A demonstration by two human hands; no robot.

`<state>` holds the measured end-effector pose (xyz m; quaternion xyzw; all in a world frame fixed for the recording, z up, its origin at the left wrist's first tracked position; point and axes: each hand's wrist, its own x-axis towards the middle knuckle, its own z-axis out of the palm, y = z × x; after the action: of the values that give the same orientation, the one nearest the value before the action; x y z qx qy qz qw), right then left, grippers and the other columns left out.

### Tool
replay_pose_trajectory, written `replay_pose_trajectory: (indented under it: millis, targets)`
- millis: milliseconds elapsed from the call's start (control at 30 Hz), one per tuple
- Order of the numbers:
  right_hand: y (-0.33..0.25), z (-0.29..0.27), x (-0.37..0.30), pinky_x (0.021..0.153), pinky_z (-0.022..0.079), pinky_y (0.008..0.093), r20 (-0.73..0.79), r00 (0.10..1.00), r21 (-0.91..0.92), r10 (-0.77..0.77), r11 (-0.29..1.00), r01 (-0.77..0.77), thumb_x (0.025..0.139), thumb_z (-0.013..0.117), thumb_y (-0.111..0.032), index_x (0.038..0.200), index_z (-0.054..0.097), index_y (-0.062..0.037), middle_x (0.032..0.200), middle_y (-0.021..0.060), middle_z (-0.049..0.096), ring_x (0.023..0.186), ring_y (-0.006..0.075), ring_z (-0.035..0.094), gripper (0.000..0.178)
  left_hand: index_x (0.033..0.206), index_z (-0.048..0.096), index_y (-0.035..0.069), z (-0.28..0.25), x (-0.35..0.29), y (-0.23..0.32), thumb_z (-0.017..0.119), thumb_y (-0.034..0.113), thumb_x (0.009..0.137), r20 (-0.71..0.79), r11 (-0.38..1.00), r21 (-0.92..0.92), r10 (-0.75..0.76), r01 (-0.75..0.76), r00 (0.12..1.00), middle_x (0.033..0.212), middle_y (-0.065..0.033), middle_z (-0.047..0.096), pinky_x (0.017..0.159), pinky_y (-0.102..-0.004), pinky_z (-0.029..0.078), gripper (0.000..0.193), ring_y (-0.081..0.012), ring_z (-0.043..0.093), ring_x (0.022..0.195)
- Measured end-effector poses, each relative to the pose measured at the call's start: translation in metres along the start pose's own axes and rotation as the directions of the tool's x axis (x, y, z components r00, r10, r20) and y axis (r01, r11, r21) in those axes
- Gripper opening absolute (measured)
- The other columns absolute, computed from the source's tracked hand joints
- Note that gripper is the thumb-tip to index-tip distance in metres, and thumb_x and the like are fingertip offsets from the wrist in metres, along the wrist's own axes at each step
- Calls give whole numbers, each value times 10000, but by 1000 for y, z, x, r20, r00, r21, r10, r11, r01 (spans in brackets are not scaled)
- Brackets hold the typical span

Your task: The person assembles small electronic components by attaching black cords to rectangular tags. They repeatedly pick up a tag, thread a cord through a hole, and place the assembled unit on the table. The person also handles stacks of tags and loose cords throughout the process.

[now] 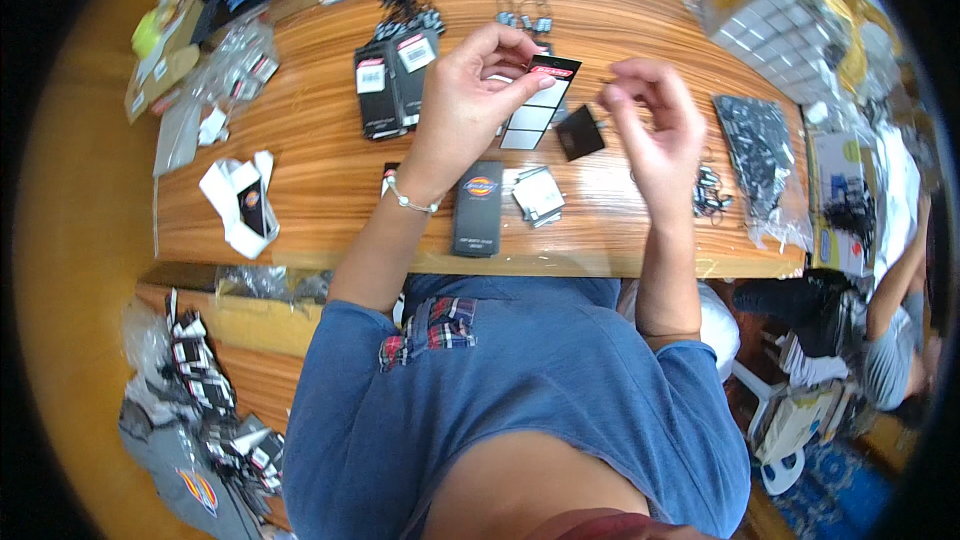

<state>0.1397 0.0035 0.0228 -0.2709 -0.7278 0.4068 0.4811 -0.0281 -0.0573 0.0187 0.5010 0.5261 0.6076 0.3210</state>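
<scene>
Between the thumb and fingers of my left hand is a long hang tag, tilted upright, with a black top, a red logo and white panels. My right hand is raised just to its right, fingers curled and thumb near the fingertips; whatever they may pinch is too small to make out. A small black square tag shows between the hands; I cannot tell whether it hangs or lies on the table. Below them sit a pile of long black tags and a stack of small white square tags.
Black tags with white labels lie beyond my left wrist. Black strings are at the back, more at right beside a plastic bag. White ribbon lies left. A plastic-wrapped box stands far right; another person sits nearby.
</scene>
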Motion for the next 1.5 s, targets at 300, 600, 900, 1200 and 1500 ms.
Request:
replay_pose_trajectory:
  millis: [300,600,900,1200,1500]
  targets:
    - [1,3,1,603,466,239,-160,979,-130,-125,986,105,745,587,20,820,540,5,709,80,601,625,125,572,90,914,614,-9,33,6,12,665,-34,732,59,998,-8,61,-61,996,885,-52,624,714,-209,513,191,-96,590,795]
    - [1,11,0,602,463,236,-178,962,-144,-208,972,184,734,593,33,799,540,6,698,73,597,624,122,568,88,888,628,-9,30,2,9,674,13,741,-14,989,-118,85,-86,996,820,-54,642,665,-207,521,156,-91,609,744]
    - [-3,13,-1,618,451,216,-197,972,-1,-129,991,132,740,573,55,792,540,18,712,57,594,654,93,548,71,872,636,1,29,0,11,678,27,738,-17,987,-117,111,-112,994,807,-52,645,646,-216,517,143,-87,607,740]
    - [-11,6,-1,695,437,191,-37,986,402,163,906,-135,829,561,-2,1011,551,38,843,57,616,763,78,562,187,803,665,68,23,3,21,676,59,678,88,829,319,457,-459,885,802,-36,638,647,-282,496,126,-194,612,754]
    - [10,-6,7,711,412,205,48,951,614,305,742,-268,873,538,-113,907,550,-31,849,24,581,776,71,525,90,781,651,112,24,18,16,616,112,612,428,214,574,745,-790,512,817,7,618,698,-325,458,173,-167,580,820]
